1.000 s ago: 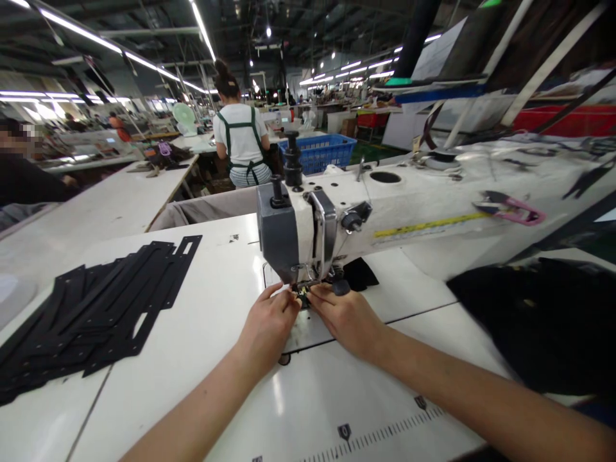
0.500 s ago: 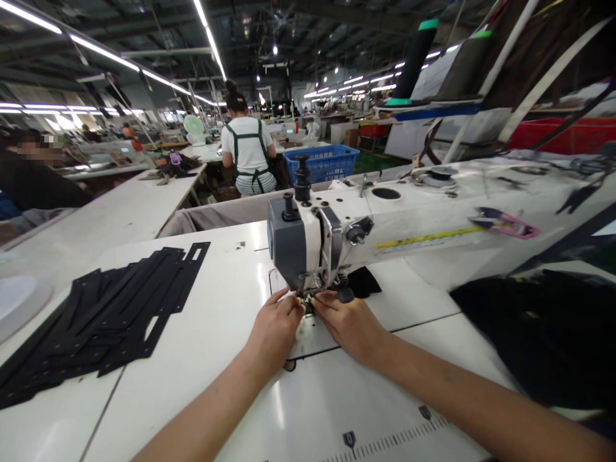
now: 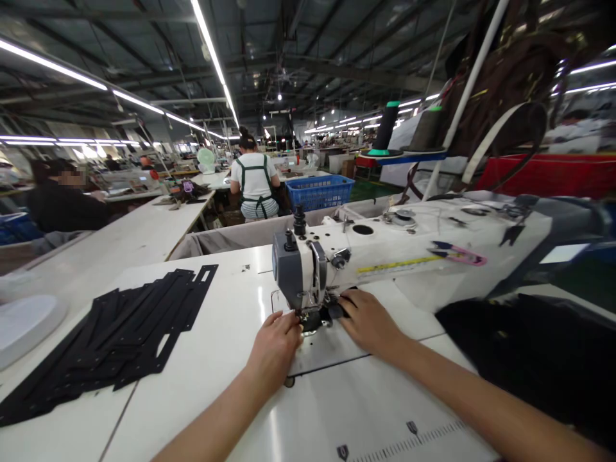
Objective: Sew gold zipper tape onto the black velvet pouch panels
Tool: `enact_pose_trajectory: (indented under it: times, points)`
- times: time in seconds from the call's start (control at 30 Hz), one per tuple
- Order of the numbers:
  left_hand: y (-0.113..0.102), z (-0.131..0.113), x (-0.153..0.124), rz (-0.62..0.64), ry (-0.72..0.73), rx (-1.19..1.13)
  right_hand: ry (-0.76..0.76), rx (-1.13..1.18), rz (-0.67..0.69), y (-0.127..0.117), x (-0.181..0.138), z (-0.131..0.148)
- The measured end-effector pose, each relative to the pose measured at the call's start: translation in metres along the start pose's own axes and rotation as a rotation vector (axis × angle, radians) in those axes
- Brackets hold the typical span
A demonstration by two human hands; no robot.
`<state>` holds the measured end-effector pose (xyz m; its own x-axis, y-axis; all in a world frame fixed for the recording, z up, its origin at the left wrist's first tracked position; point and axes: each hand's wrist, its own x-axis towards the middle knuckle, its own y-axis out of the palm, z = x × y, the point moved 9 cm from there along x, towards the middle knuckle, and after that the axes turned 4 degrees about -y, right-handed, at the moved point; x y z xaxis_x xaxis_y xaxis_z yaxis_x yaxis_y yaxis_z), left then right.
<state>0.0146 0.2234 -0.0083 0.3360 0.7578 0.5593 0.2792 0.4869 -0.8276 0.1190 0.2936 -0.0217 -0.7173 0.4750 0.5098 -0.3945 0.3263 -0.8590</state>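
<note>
Can see L hand (image 3: 276, 340) just beside the needle area of the sewing mach. (image 3: 375, 250), w/ fingers bunched narrow and tips partly hidden; can't tell firm pinch from light press. Can see R hand (image 3: 368, 321) on the opp. side, w/ fingers stretched toward the mach. head (image 3: 289, 269) and tips out of sight; can't tell grip there either. Between the two, low under the head, can make out small black pc. (image 3: 312, 321), w/ edges merging into the dark around it; can't confirm contact w/ either hand. To the L on white tabletop (image 3: 231, 308), find pile of black strips (image 3: 144, 324), overlapping too much to count; further L, white rounded obj. (image 3: 29, 327), cut off by frame edge. To the R, find dark cloth (image 3: 534, 359), also cut off, hard to read. On the mach., note pink-handled snips (image 3: 447, 251). In bkgd, see co-worker (image 3: 255, 179) from behind, w/ hands hidden.
</note>
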Motion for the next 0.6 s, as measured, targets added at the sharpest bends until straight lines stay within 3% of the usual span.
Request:
enact_pose_trajectory:
  times: [0.07, 0.13, 0.23, 0.3, 0.37, 0.43, 0.53, 0.6]
  points:
    - [-0.006, -0.025, -0.002, 0.034, 0.031, -0.045, 0.049, -0.063, 0.035, -0.009, -0.014, -0.002]
    - [-0.003, -0.052, -0.005, 0.114, 0.083, -0.095, 0.051, -0.036, 0.064, -0.015, -0.034, 0.018]
    - [0.009, -0.079, -0.009, 0.218, 0.177, -0.166, 0.057, 0.214, -0.009, -0.034, -0.072, 0.06]
    - [0.014, -0.075, -0.008, 0.236, 0.134, -0.281, 0.184, 0.472, 0.045, -0.037, -0.096, 0.07]
    - [0.015, -0.054, -0.006, 0.228, -0.073, -0.452, 0.424, 0.807, 0.213, -0.025, -0.116, 0.068]
    - [0.015, -0.028, -0.009, 0.199, -0.37, -0.623, 0.706, 1.214, 0.343, -0.008, -0.126, 0.069]
    - [0.018, -0.011, -0.018, 0.157, -0.707, -0.889, 0.953, 1.778, 0.285, 0.007, -0.102, 0.08]
    - [0.022, -0.011, -0.022, 0.126, -0.853, -1.122, 0.932, 1.908, 0.222, 0.015, -0.072, 0.085]
